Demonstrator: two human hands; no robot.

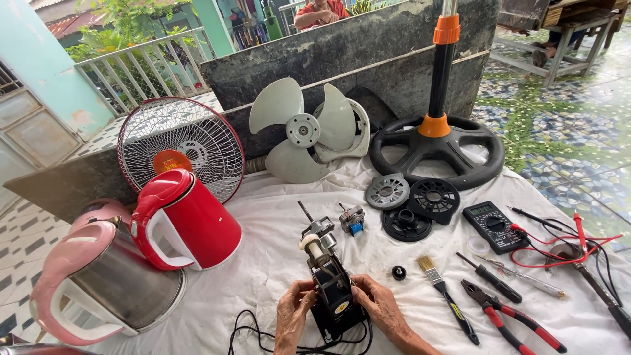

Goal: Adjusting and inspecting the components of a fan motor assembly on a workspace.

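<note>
Both my hands hold a black fan motor (332,286) at the near edge of a white cloth (263,263). My left hand (294,314) grips its left side. My right hand (380,307) grips its right side. The motor's shaft and cream-coloured end point away from me. A black cable (263,335) trails from the motor toward me. A small metal gear part (352,219) lies just beyond the motor.
A red kettle (184,220) and a pink kettle (108,283) stand left. Fan grille (179,141), white blade (296,131), black stand base (437,154) sit at the back. Round black parts (420,204), multimeter (494,227), brush (447,296), screwdriver (490,278), red pliers (513,317) lie right.
</note>
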